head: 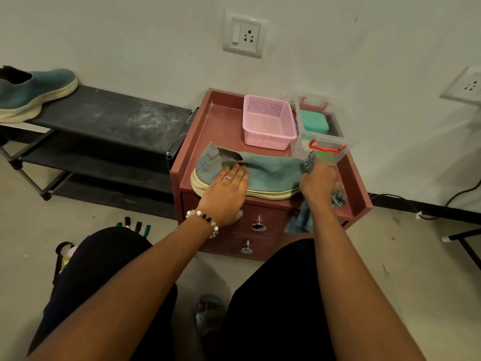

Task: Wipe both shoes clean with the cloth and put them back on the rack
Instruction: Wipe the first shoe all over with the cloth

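The low reddish-brown wooden drawer counter [223, 121] carries a teal slip-on shoe [270, 175], a pink perforated plastic basket [268, 121] and a clear plastic box [320, 131].

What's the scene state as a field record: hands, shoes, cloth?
left hand: flat on teal knit shoe, steadying it
right hand: grips blue patterned cloth at the shoe's toe
shoe location: atop maroon two-drawer cabinet
second teal shoe: on black rack
behind: pink plastic basket, clear plastic box
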The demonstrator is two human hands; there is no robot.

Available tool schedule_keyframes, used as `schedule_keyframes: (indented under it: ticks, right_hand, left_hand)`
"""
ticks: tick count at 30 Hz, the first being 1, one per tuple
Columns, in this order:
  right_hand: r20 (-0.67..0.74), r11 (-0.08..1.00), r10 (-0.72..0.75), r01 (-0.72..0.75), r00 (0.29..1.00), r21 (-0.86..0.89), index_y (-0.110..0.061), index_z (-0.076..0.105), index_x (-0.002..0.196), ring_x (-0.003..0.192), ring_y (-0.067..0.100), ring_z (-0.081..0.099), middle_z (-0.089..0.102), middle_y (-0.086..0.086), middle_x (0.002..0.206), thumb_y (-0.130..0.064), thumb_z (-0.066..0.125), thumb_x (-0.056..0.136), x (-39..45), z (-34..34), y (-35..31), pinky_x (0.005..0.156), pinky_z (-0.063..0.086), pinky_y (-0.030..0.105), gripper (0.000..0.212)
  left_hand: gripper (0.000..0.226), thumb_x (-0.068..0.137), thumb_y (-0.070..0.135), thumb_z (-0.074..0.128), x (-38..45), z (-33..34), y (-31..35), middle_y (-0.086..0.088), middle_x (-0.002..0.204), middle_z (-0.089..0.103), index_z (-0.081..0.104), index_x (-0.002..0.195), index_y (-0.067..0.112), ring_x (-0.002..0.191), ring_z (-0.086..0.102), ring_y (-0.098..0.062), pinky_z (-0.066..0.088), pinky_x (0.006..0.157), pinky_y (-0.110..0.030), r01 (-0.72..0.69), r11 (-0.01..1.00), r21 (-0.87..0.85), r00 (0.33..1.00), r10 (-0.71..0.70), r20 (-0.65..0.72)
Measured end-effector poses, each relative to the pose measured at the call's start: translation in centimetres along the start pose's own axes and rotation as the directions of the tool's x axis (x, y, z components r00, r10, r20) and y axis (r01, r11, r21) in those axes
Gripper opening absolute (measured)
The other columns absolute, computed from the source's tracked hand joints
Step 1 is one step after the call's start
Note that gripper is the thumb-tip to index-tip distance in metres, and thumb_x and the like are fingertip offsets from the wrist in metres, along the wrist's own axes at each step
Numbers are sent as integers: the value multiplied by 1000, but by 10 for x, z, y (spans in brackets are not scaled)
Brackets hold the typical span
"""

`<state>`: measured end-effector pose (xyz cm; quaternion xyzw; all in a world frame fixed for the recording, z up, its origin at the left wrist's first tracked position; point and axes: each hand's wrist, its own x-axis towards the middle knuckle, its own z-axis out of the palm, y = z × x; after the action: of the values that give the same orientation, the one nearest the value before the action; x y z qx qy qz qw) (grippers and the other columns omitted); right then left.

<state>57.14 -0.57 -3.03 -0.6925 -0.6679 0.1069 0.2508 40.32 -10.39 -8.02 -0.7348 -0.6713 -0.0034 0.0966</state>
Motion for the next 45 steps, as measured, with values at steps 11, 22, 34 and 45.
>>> schedule_keyframes:
  ticks: [11, 22, 34, 45]
  right_hand:
    - [496, 843, -228, 425, 838, -330, -2, 58, 108, 111, 38, 55, 60, 21, 116, -7, 50, 87, -37, 6, -36, 93, 47, 43, 23]
    - [-283, 896, 139, 1, 949, 443, -7, 56, 120, 112, 24, 57, 62, 10, 116, -2, 58, 88, -10, -22, 1, 93, 50, 34, 33]
    - [559, 954, -128, 255, 819, -156, 3, 52, 119, 120, 40, 49, 53, 26, 128, -7, 40, 88, -33, 11, -36, 103, 40, 49, 34]
    - [583, 897, -330, 440, 743, -53, -11, 45, 140, 140, 26, 30, 34, 8, 152, 9, 40, 84, -16, -3, 7, 118, 19, 36, 60]
  left_hand:
    - [98, 83, 47, 63, 0, -1, 0, -16, 159, 13, 8, 151, 3, 147, 10, -26, 4, 121, -40, 5, 1000, 11, 1000, -5, 9]
    - [98, 83, 49, 61, 1, -1, 0, -15, 159, 10, 7, 151, 3, 148, 10, -25, 3, 120, -38, 6, 1000, 25, 1000, -6, 4]
    - [98, 85, 48, 62, 0, -3, 1, -17, 158, 14, 7, 151, 1, 147, 12, -27, 3, 120, -39, 4, 1000, 24, 1000, -4, 7]
    - [98, 85, 43, 61, -1, -3, -4, -15, 160, 9, 2, 152, 3, 148, 7, -24, -2, 119, -36, -26, 1000, 0, 999, 26, 28]
